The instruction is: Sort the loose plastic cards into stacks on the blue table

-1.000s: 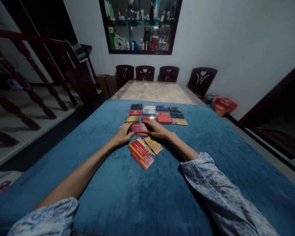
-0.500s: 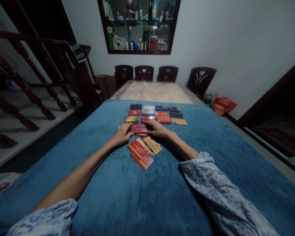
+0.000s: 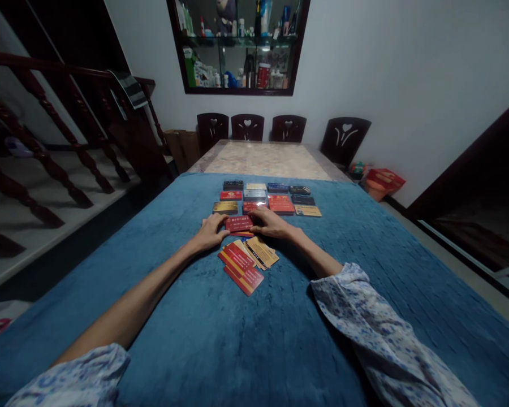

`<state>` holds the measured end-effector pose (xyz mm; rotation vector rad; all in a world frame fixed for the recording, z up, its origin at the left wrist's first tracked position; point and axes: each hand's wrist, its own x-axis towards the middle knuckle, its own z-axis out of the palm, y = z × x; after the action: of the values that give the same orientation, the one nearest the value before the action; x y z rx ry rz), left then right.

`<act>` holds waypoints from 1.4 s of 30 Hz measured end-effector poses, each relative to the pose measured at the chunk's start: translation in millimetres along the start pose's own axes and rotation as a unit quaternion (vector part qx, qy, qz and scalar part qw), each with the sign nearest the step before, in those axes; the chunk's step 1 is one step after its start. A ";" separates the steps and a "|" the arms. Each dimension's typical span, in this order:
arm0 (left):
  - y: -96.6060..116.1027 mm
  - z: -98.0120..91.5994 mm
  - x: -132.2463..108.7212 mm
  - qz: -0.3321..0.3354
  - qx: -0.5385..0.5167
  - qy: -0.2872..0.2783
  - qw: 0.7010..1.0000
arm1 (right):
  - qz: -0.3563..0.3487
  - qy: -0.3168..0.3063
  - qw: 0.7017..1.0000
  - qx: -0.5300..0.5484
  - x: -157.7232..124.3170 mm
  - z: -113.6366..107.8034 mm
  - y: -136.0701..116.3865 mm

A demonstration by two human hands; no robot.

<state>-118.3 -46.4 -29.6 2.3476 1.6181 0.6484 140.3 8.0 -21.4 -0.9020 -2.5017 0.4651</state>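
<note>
Between my two hands is a dark red card [image 3: 238, 224] with pale print, gripped at its left end by my left hand [image 3: 210, 232] and at its right end by my right hand [image 3: 272, 224]. Whether more cards lie under it in the grip I cannot tell. Just below it, loose cards overlap on the cloth: red-and-gold cards [image 3: 244, 278] and a tan card [image 3: 261, 252] with a dark stripe. Beyond my hands stand rows of card stacks, among them a gold stack [image 3: 226, 207], a bright red stack [image 3: 281, 204] and a black stack [image 3: 233, 185]. My right fingers partly cover one red stack [image 3: 254, 206].
A blue cloth [image 3: 186, 333] covers the near table, with the bare marble-patterned top [image 3: 263, 158] beyond. Dark chairs [image 3: 289, 129] line the far end. A wooden railing [image 3: 68, 141] runs at left; a red bag [image 3: 385, 180] sits on the floor at right.
The dark red card has tilted slightly flatter between my hands. The whole view has shifted a little; the stacks and loose cards stay in place.
</note>
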 end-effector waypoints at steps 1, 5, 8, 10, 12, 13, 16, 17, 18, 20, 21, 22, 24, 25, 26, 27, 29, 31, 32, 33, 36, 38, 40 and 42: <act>0.9 -0.6 0.1 0.000 0.001 -0.003 1.000 | 0.000 0.000 1.000 0.001 -0.3 -0.9 -0.4; 3.9 -1.9 0.4 0.003 0.012 -0.013 1.000 | -0.002 -0.003 1.000 0.001 -0.9 -4.0 -2.0; 5.0 -2.4 1.1 0.006 0.025 -0.019 0.999 | 0.001 -0.011 1.000 -0.009 -1.5 -5.9 -3.5; 5.8 -3.5 2.1 0.015 0.037 -0.021 0.999 | 0.002 -0.012 1.000 -0.016 -1.9 -7.2 -4.5; 7.3 -5.7 3.6 0.022 0.049 -0.024 0.998 | 0.004 -0.011 1.000 -0.020 -2.1 -8.7 -5.0; 8.3 -7.1 4.6 0.024 0.055 -0.025 0.998 | 0.005 -0.010 1.000 -0.021 -2.2 -9.7 -5.0; 11.6 -11.1 9.2 0.029 0.061 -0.026 0.997 | 0.005 -0.005 1.000 -0.026 -2.7 -13.8 -4.3; 12.5 -12.0 11.2 0.032 0.061 -0.027 0.997 | 0.005 -0.005 1.000 -0.028 -3.0 -15.7 -3.8; 13.4 -12.6 13.5 0.035 0.060 -0.028 0.997 | 0.005 -0.007 0.999 -0.031 -3.6 -17.7 -3.4; 14.5 -12.7 18.7 0.041 0.061 -0.030 0.997 | 0.007 -0.013 0.999 -0.039 -5.1 -22.1 -2.1; 14.8 -12.2 21.5 0.045 0.061 -0.031 0.997 | 0.010 -0.015 0.999 -0.047 -6.0 -24.3 -1.3; 15.2 -11.5 24.3 0.049 0.062 -0.032 0.996 | 0.013 -0.017 0.998 -0.054 -7.0 -26.5 -0.3; 16.0 -9.8 30.0 0.054 0.062 -0.032 0.996 | 0.018 -0.021 0.997 -0.071 -8.8 -30.5 2.1; 16.7 -9.1 32.7 0.058 0.061 -0.032 0.996 | 0.019 -0.024 0.997 -0.077 -9.5 -32.3 3.6; 17.7 -8.4 35.4 0.061 0.060 -0.033 0.996 | 0.019 -0.027 0.996 -0.082 -10.1 -34.2 5.1; 19.0 -8.0 37.9 0.064 0.060 -0.034 0.996 | 0.019 -0.028 0.996 -0.087 -10.4 -36.0 6.6; 22.4 -7.8 42.6 0.070 0.063 -0.036 0.995 | 0.021 -0.029 0.994 -0.101 -10.0 -39.8 9.3; 26.0 -8.0 47.1 0.070 0.070 -0.038 0.994 | 0.030 -0.036 0.991 -0.124 -8.4 -43.5 11.3; 27.7 -8.2 49.3 0.069 0.074 -0.038 0.994 | 0.035 -0.042 0.989 -0.139 -7.1 -45.3 12.0; 29.0 -8.3 51.6 0.069 0.077 -0.037 0.994 | 0.040 -0.050 0.986 -0.154 -5.6 -46.9 12.5; 31.1 -7.9 58.2 0.071 0.087 -0.036 0.993 | 0.052 -0.063 0.977 -0.195 -0.8 -51.2 13.5; 31.4 -7.4 62.4 0.069 0.095 -0.037 0.992 | 0.057 -0.068 0.974 -0.208 2.0 -53.4 14.2; 31.6 -6.9 66.3 0.066 0.099 -0.035 0.992 | 0.065 -0.069 0.972 -0.214 4.3 -55.4 14.8; 31.9 -6.6 70.1 0.063 0.103 -0.036 0.992 | 0.076 -0.068 0.971 -0.216 6.4 -57.1 15.1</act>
<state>-74.0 6.2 5.8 2.6050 1.5839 0.4317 172.6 32.4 22.1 -1.2698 -2.7239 0.0194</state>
